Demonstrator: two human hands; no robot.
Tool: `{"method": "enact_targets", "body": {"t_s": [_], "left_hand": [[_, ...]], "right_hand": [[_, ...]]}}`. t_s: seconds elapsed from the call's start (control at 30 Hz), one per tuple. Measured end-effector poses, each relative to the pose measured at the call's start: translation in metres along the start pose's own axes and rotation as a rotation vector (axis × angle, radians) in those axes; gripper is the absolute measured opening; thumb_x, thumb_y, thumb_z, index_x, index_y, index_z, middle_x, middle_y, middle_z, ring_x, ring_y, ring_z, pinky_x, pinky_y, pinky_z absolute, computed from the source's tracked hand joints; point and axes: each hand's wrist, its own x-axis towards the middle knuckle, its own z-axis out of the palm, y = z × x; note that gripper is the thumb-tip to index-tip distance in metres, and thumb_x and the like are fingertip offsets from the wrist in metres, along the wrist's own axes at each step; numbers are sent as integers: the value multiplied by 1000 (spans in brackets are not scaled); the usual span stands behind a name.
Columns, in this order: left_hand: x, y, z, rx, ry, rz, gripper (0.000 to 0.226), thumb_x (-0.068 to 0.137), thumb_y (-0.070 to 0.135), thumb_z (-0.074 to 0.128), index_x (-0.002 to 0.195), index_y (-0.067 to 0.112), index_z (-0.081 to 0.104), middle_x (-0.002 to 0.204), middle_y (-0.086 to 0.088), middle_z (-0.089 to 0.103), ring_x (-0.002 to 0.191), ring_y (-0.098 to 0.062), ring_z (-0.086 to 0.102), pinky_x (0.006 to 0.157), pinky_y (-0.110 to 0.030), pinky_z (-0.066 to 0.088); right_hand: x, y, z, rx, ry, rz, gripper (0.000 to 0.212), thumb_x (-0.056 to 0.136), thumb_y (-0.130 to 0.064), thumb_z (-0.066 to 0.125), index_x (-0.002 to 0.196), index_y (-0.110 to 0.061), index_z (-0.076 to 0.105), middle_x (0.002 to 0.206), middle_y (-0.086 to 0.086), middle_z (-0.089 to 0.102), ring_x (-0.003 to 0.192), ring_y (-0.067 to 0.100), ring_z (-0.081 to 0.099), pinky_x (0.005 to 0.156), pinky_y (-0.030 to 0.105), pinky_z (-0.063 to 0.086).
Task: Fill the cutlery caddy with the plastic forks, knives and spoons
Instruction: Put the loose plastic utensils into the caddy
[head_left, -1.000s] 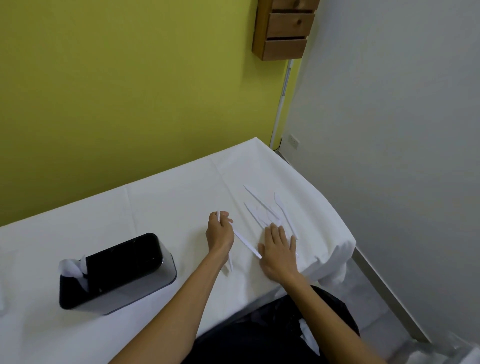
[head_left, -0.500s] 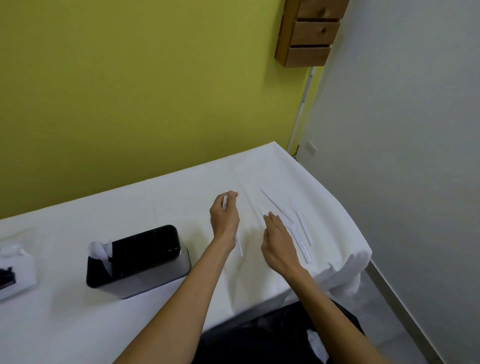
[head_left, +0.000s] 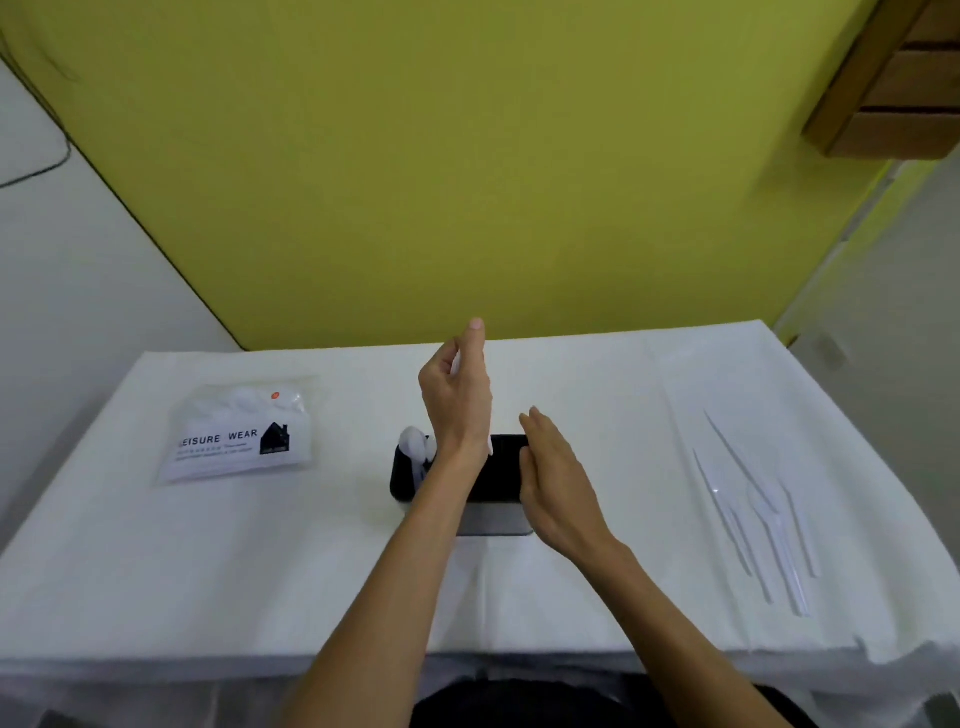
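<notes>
**Q:** Left hand (head_left: 457, 400)?
**A:** Raised above the caddy (head_left: 493, 519), fingers curled round a thin white plastic utensil (head_left: 456, 364); kind not discernible. Caddy directly at 6 o'clock of the grip, apart from it.

**Q:** Right hand (head_left: 558, 483)?
**A:** Fingers straight, holding nothing, over the caddy's 3 o'clock end; contact not determinable.

**Q:** Contents and remainder?
**A:** White spoons (head_left: 415, 447) upright in the 9 o'clock compartment. Loose cutlery (head_left: 758, 514) flat on the tablecloth (head_left: 597, 395), well apart at 3 o'clock of the caddy. Printed bag (head_left: 239, 441) at 9 o'clock.
</notes>
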Motion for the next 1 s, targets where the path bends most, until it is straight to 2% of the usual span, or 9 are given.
{"method": "enact_targets", "body": {"t_s": [0.1,0.27,0.37,0.47,0.6,0.73,0.83,0.9,1.0], "left_hand": [[3,-2,-13,84,42,37,54,90,47,59,61,17,25,64,-9,20,62,-24,20,59,-39,21],[-7,-16,-28,261,87,101,52,94,41,53,64,5,30,63,-21,30,57,-25,29,57,-37,33],[-9,-15,-35,200,94,98,53,91,43,53,63,5,28,63,-21,25,55,-39,28,47,-51,40],[-6,-6,-38,93,166,45,53,88,42,54,62,6,25,65,-24,20,59,-44,22,47,-49,34],[-4,2,-36,21,195,108,50,91,34,55,59,14,22,64,-23,18,63,-38,19,53,-46,23],[-8,-20,-36,153,138,143,48,96,33,52,60,12,28,58,-9,27,58,-23,27,55,-38,28],[-10,-44,-43,260,115,236,44,104,28,46,66,4,45,59,-2,47,56,-8,43,59,-22,38],[-9,-54,-47,333,108,296,38,105,28,44,76,7,56,70,4,61,65,-8,58,64,-17,43],[-5,-62,-48,410,79,346,25,104,25,43,93,14,62,92,3,68,83,-14,67,70,-24,50]], "right_hand": [[0,-2,16,-115,-29,-24,50,106,-21,29,155,-12,25,165,2,14,153,16,6,118,19,2],[-1,-2,24,-217,-9,-47,50,107,-20,29,155,-10,23,165,2,12,153,17,2,118,20,-1],[0,-2,26,-234,-12,-42,50,107,-21,29,156,-11,23,165,1,11,153,16,1,117,19,-2],[0,-2,27,-255,-5,-33,51,107,-22,28,156,-11,22,165,0,12,153,15,1,116,18,-2],[-1,-3,29,-269,3,-26,50,107,-24,27,156,-13,21,165,-2,12,153,14,0,114,16,-2],[-3,-3,29,-270,-8,-30,50,107,-24,27,156,-12,22,165,0,14,153,16,2,117,19,0],[-3,-3,27,-259,-12,-45,50,107,-24,29,156,-11,24,165,1,15,153,16,4,120,23,5],[-3,-3,27,-243,-9,-48,50,107,-22,30,155,-11,24,164,1,16,153,17,5,121,24,7],[-3,-1,27,-243,-1,-56,50,106,-20,31,155,-9,26,164,3,18,153,18,7,120,23,6]]}}
